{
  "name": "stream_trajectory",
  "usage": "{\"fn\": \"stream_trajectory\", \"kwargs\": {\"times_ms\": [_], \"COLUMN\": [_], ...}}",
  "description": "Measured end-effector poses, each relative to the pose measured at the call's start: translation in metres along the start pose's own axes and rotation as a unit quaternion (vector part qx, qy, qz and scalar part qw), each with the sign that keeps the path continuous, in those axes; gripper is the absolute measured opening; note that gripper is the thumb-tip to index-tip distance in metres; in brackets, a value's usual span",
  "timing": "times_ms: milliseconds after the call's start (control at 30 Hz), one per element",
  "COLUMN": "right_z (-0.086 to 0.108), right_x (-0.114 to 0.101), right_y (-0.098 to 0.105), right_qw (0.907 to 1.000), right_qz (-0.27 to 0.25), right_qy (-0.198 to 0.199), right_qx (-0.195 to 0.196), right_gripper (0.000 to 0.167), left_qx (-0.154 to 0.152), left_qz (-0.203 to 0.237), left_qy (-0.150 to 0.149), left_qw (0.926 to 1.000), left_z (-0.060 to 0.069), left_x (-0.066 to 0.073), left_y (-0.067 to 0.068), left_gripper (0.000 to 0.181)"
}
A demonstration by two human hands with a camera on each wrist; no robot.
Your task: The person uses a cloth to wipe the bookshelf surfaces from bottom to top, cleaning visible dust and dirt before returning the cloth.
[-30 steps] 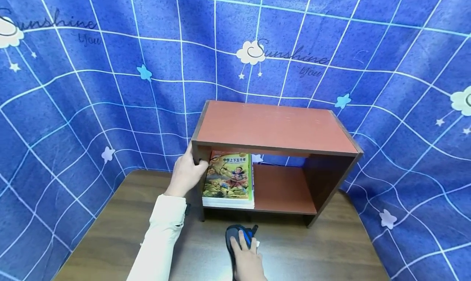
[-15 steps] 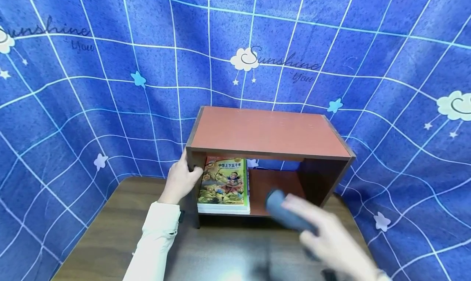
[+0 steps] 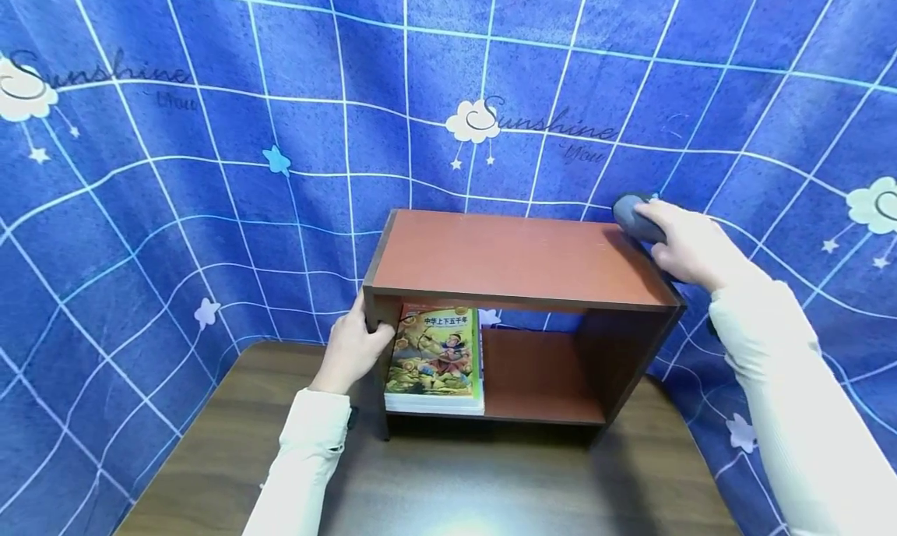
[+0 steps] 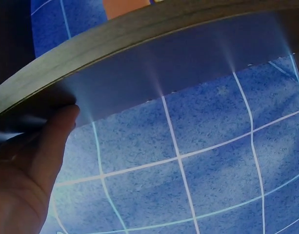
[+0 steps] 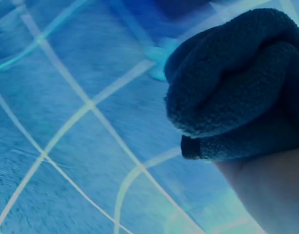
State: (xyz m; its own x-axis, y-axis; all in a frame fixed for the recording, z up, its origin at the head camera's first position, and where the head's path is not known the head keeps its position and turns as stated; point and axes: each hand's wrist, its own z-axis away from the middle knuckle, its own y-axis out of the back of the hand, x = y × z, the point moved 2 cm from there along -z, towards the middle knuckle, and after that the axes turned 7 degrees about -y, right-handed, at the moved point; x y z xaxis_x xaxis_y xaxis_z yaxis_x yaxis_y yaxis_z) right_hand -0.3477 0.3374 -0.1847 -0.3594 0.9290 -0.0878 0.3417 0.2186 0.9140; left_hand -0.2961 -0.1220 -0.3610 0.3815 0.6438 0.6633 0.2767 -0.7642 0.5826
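A small wooden shelf with a red-brown top and dark sides stands on the table. My left hand grips its left side panel, thumb round the front edge; in the left wrist view, part of that hand lies against the panel. At the far right corner of the shelf top, my right hand holds a dark grey-blue folded cloth. Close up in the right wrist view, the cloth looks fuzzy and bunched, hiding most of the fingers.
A stack of books, an illustrated cover on top, lies in the left part of the shelf. Beneath the shelf is a wooden table. A blue gridded curtain hangs behind and at both sides.
My right hand has carried the cloth from the tabletop in front of the shelf up and right to the far right end of its top. My left hand stays on the left panel.
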Motion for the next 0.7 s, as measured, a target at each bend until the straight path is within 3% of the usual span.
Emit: {"fn": "stream_trajectory", "kwargs": {"times_ms": [167,333,700], "right_z": [-0.029,-0.044,-0.030], "right_x": [0.025,0.029,0.022], "right_y": [-0.017,-0.021,-0.021], "right_qw": [0.9945,0.9836,0.9790], "right_qz": [0.033,0.024,0.021], "right_qy": [-0.036,-0.066,-0.080], "right_qx": [-0.092,-0.166,-0.186], "right_gripper": [0.056,0.059,0.061], "left_qx": [-0.001,-0.004,-0.007], "left_qz": [0.000,-0.020,-0.032], "left_qy": [-0.005,-0.007,-0.013], "left_qw": [1.0000,0.9998,0.9994], "left_z": [0.003,0.003,0.004], "left_x": [0.002,0.004,0.004], "left_y": [-0.005,-0.002,0.000], "left_gripper": [0.066,0.074,0.086]}}
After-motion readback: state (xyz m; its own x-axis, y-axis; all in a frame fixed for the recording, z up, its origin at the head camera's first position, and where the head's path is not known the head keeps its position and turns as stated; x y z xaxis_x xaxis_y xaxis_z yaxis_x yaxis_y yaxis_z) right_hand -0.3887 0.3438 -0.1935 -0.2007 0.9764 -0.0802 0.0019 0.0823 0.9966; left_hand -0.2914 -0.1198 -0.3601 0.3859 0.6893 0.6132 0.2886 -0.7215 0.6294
